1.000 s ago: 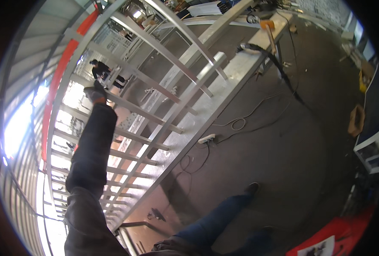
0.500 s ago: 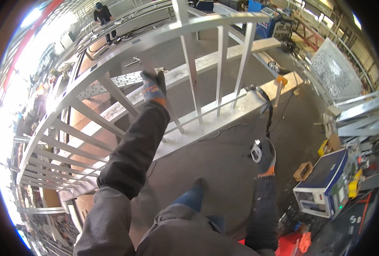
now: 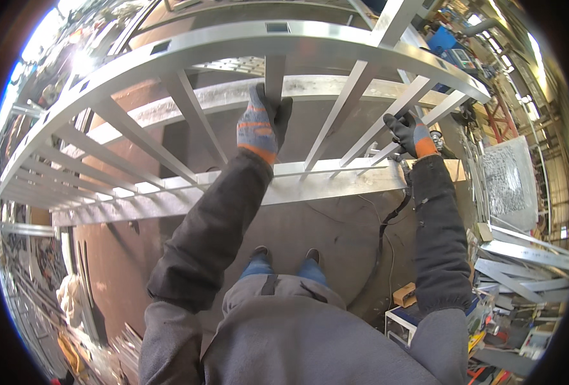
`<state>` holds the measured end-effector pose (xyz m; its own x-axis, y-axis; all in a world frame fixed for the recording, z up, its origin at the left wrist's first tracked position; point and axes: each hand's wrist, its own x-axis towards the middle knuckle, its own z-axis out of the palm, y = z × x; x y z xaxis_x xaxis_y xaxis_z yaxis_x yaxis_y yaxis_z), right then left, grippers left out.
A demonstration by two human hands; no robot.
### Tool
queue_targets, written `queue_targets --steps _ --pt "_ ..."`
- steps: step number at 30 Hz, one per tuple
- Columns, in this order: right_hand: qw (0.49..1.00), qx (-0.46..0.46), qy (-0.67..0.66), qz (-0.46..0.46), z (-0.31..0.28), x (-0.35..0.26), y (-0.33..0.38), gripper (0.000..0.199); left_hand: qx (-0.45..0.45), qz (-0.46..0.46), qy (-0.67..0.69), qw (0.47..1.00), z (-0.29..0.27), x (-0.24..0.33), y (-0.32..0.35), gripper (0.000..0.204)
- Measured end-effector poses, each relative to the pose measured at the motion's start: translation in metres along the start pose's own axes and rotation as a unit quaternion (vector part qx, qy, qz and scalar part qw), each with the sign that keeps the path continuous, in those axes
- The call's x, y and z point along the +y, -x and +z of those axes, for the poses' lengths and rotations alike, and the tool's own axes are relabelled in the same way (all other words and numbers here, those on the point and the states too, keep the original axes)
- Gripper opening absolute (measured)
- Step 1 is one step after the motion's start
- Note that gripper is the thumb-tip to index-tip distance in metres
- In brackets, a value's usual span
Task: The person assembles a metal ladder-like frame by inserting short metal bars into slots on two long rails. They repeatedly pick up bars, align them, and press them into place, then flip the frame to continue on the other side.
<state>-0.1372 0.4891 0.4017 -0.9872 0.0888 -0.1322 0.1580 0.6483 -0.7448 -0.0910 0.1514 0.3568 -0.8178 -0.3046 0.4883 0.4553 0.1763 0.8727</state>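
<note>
A silver metal railing panel [image 3: 217,45] with a curved top rail and several slanting bars stands across the view in front of me. My left hand [image 3: 257,125], in a grey and orange glove with dark fingers, is closed round a middle bar [image 3: 275,74] below the top rail. Toward the right end, my gloved right hand [image 3: 414,133] has its fingers curled on another bar [image 3: 369,140]. The lower ends of the bars meet a rail along a long pale beam [image 3: 323,186]. My right palm is hidden.
Behind the panel runs a second pale beam [image 3: 150,115]. A black cable [image 3: 387,224] trails over the floor below my right forearm. A small cardboard box [image 3: 404,294] sits by a white and blue machine [image 3: 398,327]. Metal lengths [image 3: 528,253] are piled at right, near a plastic-covered sheet [image 3: 509,179].
My right hand has risen from low at the right, where it held a small silver and white device, onto a railing bar. The device is out of sight. My view has shifted; my left hand keeps holding.
</note>
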Motion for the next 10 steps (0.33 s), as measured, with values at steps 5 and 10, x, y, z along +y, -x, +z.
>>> queue_targets --steps 5,10 --pt "0.997 -0.031 0.017 -0.065 -0.004 0.024 -0.017 0.042 -0.009 -0.006 -0.253 0.967 -0.002 0.014 0.000 0.037" --pt "0.980 -0.089 -0.147 -0.103 0.013 0.035 -0.038 0.025 0.060 0.088 -0.278 0.955 -0.040 0.021 0.029 0.059"
